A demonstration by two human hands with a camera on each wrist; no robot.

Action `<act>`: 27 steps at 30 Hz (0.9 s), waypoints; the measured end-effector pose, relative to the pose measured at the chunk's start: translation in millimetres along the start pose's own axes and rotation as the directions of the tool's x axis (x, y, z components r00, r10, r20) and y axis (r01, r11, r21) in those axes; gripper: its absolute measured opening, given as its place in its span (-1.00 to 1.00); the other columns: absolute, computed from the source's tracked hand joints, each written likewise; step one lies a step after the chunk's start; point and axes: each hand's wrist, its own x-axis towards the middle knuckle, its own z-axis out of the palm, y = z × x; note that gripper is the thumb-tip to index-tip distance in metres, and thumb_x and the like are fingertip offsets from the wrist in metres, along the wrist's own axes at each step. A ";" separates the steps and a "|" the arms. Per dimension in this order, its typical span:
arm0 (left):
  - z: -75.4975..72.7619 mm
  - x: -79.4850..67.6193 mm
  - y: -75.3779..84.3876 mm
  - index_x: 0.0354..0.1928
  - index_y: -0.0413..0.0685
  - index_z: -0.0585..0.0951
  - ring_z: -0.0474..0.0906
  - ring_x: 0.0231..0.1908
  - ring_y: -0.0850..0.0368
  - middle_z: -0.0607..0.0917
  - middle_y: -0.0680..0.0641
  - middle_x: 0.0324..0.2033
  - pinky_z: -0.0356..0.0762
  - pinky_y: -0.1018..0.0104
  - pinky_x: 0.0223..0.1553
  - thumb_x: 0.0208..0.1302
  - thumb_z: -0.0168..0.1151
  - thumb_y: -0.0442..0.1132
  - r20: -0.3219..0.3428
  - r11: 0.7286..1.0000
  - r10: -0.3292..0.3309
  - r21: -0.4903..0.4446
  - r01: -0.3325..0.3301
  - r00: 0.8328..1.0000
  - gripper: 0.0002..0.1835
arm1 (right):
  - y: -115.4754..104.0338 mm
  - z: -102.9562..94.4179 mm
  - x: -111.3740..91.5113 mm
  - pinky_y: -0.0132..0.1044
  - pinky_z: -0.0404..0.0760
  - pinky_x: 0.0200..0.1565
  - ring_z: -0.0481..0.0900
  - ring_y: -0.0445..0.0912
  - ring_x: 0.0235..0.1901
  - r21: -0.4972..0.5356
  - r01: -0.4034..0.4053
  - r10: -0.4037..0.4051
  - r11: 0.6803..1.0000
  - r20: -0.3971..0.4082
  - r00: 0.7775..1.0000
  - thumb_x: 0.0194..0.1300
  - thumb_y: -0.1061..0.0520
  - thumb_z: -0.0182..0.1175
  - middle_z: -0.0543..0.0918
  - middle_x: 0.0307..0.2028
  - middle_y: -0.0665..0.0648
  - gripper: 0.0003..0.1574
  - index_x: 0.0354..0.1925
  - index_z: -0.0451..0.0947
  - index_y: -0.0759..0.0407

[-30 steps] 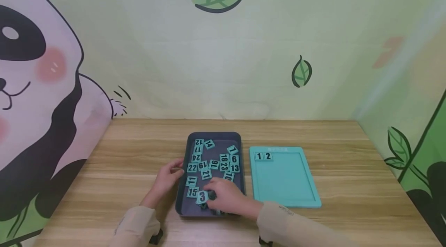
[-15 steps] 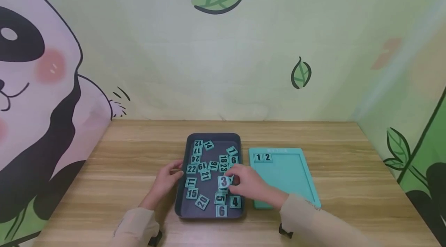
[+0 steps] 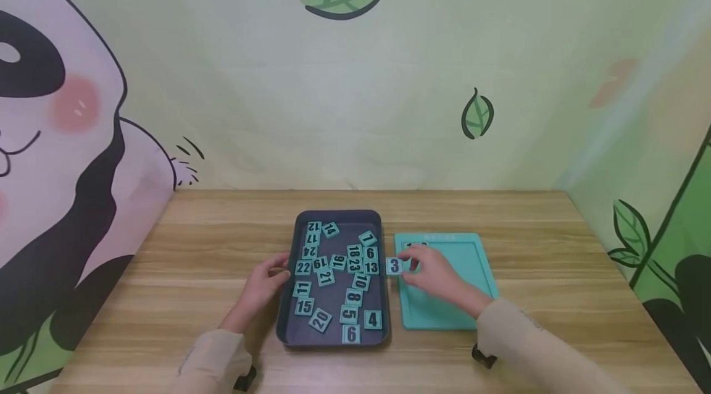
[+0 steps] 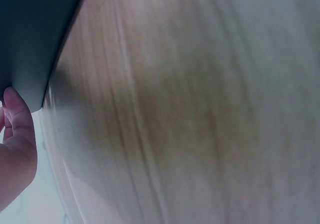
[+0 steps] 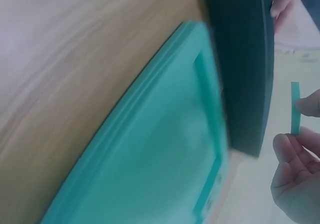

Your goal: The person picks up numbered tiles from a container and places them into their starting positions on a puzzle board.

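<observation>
A dark blue tray (image 3: 336, 289) holds several turquoise number tiles, such as the 4 tile (image 3: 373, 320) and the 20 tile (image 3: 320, 320). On its left rim my left hand (image 3: 258, 286) keeps hold with thumb and fingers; the thumb (image 4: 19, 111) shows against the tray wall in the left wrist view. My right hand (image 3: 436, 273) pinches the 3 tile (image 3: 393, 266) above the gap between tray and turquoise board (image 3: 469, 264). Edge-on, that tile (image 5: 295, 109) appears between thumb and fingers in the right wrist view. The 1 and 2 tiles at the board's top left are mostly hidden by the right hand.
The tray and board lie side by side on a wooden table (image 3: 222, 227), a narrow strip of wood between them. A patterned backdrop (image 3: 250, 73) with a panda and leaves rises behind the table's far edge.
My right hand has lifted the 3 tile from the tray's lower part and carried it rightward over the tray's right edge. The left hand stays at the tray's left rim.
</observation>
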 end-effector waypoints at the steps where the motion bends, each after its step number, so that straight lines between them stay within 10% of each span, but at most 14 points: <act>1: -0.4 -0.1 0.1 0.14 -0.16 0.38 0.48 -0.08 -0.05 0.48 -0.22 -0.04 0.54 0.24 -0.19 0.18 0.00 -0.36 0.000 1.000 -0.002 -0.002 0.002 1.000 -0.57 | 3.7 -1.9 -0.1 -0.44 0.44 -0.43 0.45 -0.14 -0.36 -0.002 -0.013 0.013 1.000 -0.001 1.000 -0.02 0.23 0.20 0.55 -0.23 0.09 -0.59 -0.10 0.53 0.24; 27: -0.7 -0.2 1.9 0.14 -0.12 0.38 0.46 -0.04 -0.07 0.47 -0.20 -0.02 0.53 0.18 -0.12 0.19 -0.01 -0.35 0.001 1.000 -0.023 0.009 0.023 1.000 -0.57 | 99.9 -26.5 1.6 -0.31 0.55 -0.33 0.50 -0.02 -0.30 0.013 -0.170 0.170 0.985 -0.102 0.980 0.02 0.30 0.13 0.53 -0.16 0.31 -0.52 -0.02 0.42 0.40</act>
